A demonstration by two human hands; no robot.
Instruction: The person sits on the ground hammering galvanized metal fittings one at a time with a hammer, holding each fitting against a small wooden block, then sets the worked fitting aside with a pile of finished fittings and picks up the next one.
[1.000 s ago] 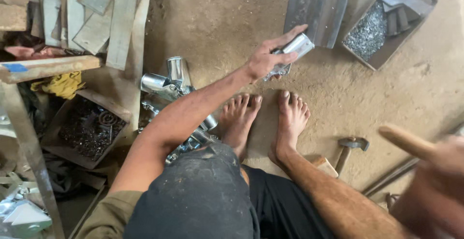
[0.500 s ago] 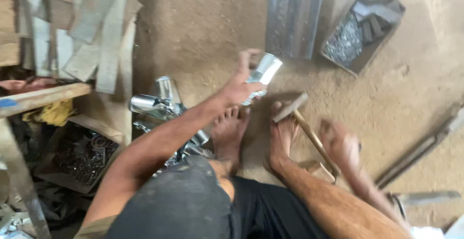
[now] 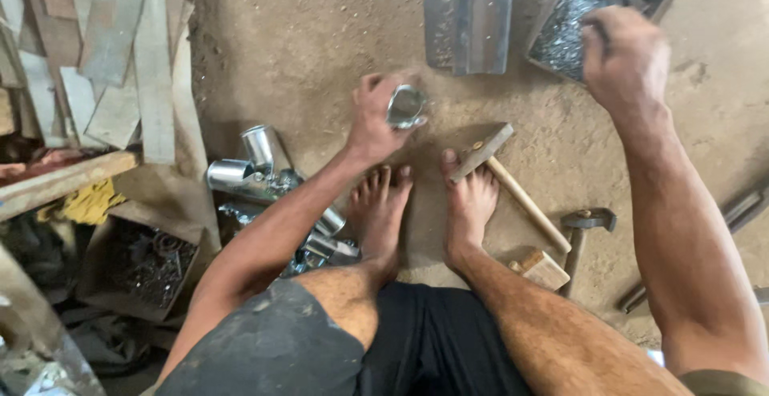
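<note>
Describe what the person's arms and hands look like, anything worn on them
Both arms are bare from the upper arm down: no sleeves, gloves, watch or rings show. The left hand and right hand are uncovered, the right one slightly blurred. The forearms carry visible hair and look a bit dusty.

Bare dirt floor (image 3: 320, 36) lay open at upper centre; metal cans (image 3: 256, 172) crowded lower left, a mallet (image 3: 513, 188) blocked centre.
</note>
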